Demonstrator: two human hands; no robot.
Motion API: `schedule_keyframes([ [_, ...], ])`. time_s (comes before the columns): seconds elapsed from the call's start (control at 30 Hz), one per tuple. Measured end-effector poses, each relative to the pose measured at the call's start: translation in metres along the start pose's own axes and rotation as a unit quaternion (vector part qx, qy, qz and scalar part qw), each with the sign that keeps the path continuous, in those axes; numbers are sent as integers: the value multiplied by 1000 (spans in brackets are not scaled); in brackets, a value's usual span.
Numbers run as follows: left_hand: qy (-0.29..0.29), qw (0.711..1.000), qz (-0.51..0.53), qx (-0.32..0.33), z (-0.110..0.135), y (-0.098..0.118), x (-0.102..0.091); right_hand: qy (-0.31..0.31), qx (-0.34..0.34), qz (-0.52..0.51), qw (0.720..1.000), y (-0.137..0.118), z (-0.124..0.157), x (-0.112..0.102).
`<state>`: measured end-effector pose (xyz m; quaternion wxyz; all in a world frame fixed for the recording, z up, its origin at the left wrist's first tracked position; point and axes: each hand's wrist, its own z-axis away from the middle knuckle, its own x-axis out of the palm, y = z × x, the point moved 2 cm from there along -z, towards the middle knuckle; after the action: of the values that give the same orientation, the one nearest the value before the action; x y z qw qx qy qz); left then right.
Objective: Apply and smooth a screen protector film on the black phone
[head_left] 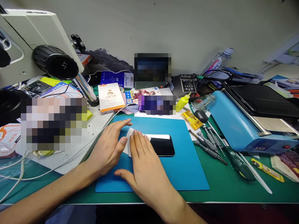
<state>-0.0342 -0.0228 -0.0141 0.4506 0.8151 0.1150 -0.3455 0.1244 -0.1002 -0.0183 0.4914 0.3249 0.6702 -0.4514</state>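
Where the blue rubber work mat (187,168) lies on the green bench cover (229,183), a glossy black smartphone (162,145) rests flat near the mat's middle. Right hand (146,165) open, fingers flat and together, pressing a white wiping cloth (129,137) onto the phone's left end, clasping nothing. Left hand (109,146) also open, palm down on the mat just beside the cloth; dark-handled screwdrivers (210,146) lie off the mat's right edge.
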Motion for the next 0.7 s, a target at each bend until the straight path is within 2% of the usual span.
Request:
schedule_keyframes([
  [0.2,-2,1000,-4,-6,-2,1,-1,10,-53,27,998,-8,30,3],
  [0.43,0,1000,-9,-1,0,0,0,8,7,22,1000,0,-6,4],
  [0.53,-7,1000,-11,-7,1,0,0,24,12,29,999,-4,8,6],
  [0.63,-15,1000,-12,0,0,0,0,39,-15,46,998,-2,29,4],
  [0.7,-20,1000,-11,5,-1,1,0,39,-15,56,998,6,31,1],
])
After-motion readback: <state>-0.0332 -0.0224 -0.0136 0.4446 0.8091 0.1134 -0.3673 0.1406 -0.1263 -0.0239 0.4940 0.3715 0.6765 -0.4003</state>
